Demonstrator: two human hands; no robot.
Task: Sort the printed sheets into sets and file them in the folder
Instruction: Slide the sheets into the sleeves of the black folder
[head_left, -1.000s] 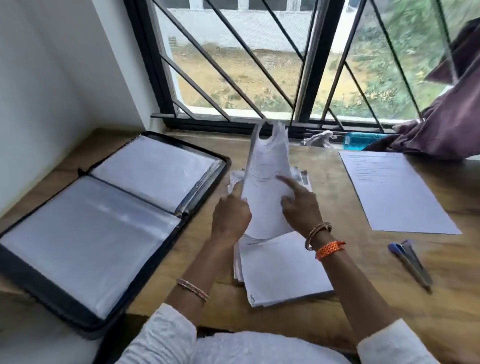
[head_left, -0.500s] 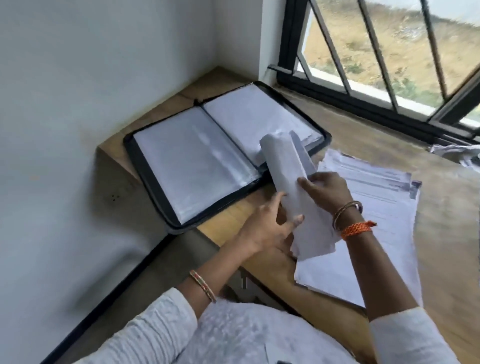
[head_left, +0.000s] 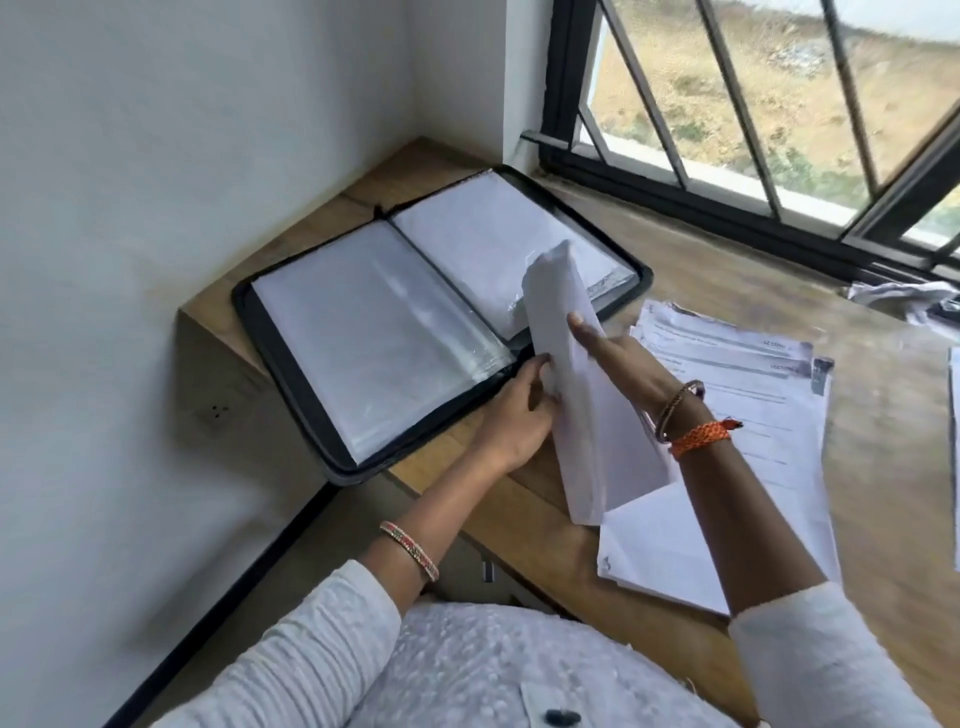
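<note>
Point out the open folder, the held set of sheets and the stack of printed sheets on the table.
open folder (head_left: 363, 332): head view, left clear sleeve.
held set of sheets (head_left: 587, 415): head view, middle.
stack of printed sheets (head_left: 753, 395): head view, top sheet.

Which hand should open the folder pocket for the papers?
Probably the left hand: it is right beside the open folder. The right hand, farther away, can hold the sheets.
</note>
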